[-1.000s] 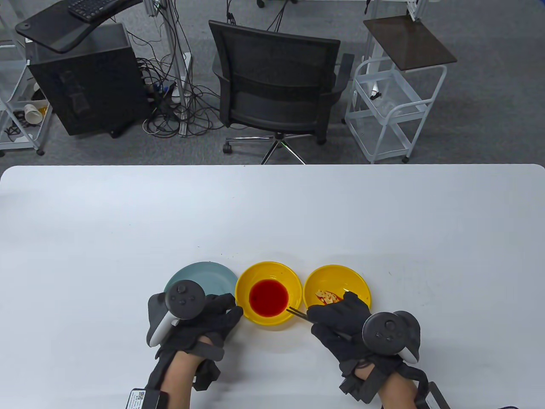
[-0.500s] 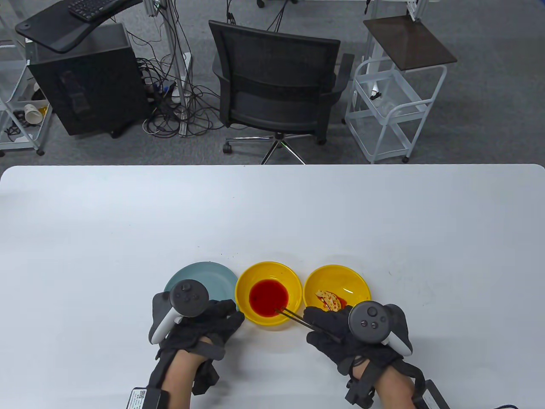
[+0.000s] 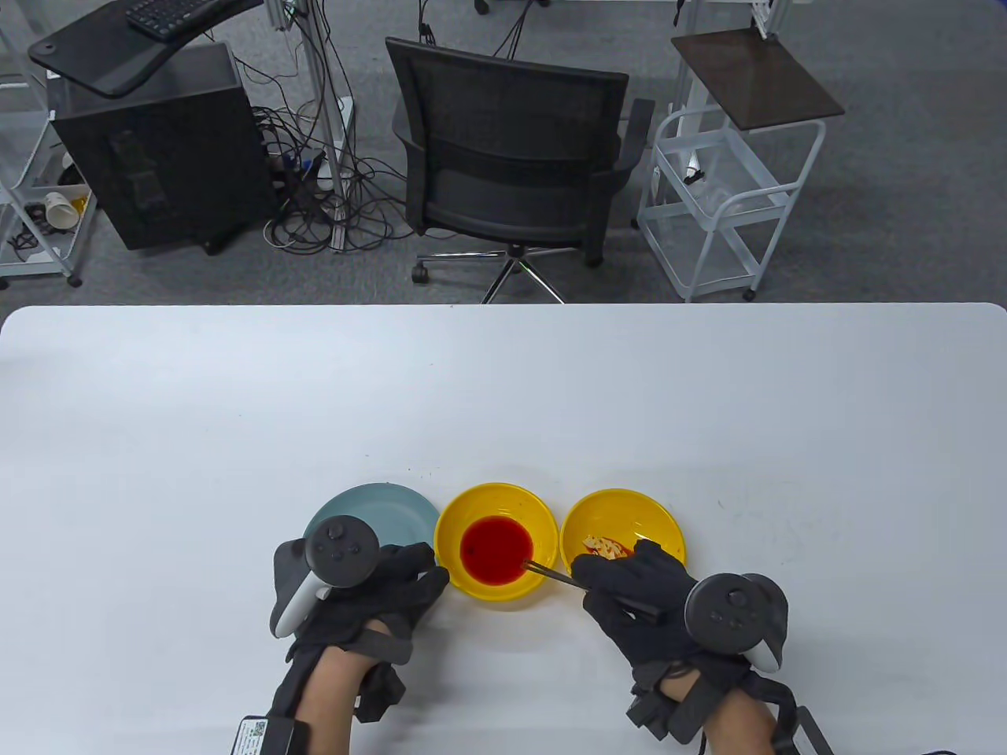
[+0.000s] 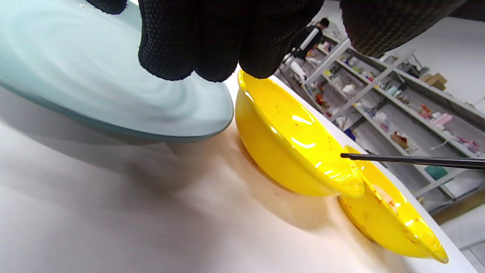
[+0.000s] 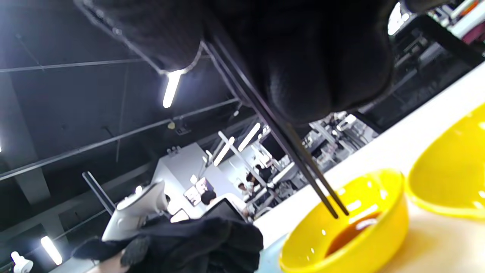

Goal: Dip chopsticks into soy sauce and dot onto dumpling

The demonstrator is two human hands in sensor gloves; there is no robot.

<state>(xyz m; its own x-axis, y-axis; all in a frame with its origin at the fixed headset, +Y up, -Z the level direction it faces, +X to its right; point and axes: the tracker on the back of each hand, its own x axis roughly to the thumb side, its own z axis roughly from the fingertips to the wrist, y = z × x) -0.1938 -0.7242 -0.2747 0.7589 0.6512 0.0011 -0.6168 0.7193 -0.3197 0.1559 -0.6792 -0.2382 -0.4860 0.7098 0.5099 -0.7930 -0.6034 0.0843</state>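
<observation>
A yellow bowl (image 3: 497, 503) holds dark red soy sauce (image 3: 496, 548); it also shows in the left wrist view (image 4: 288, 151) and the right wrist view (image 5: 363, 242). A second yellow bowl (image 3: 629, 507) to its right holds a dumpling (image 3: 604, 545). My right hand (image 3: 629, 590) grips a pair of black chopsticks (image 3: 551, 572); their tips sit over the sauce bowl's right side, just above the sauce in the right wrist view (image 5: 314, 174). My left hand (image 3: 393, 586) rests on the table, fingers touching the sauce bowl's left rim (image 4: 212, 41).
A pale blue plate (image 3: 378, 507) lies left of the sauce bowl, partly under my left hand. The three dishes sit in a row near the table's front edge. An office chair (image 3: 511, 157) stands beyond the far edge.
My right hand moved left with the chopsticks into the sauce bowl, then drew back to the right and up; the tips now hover at the sauce's right edge. The left hand barely shifted.
</observation>
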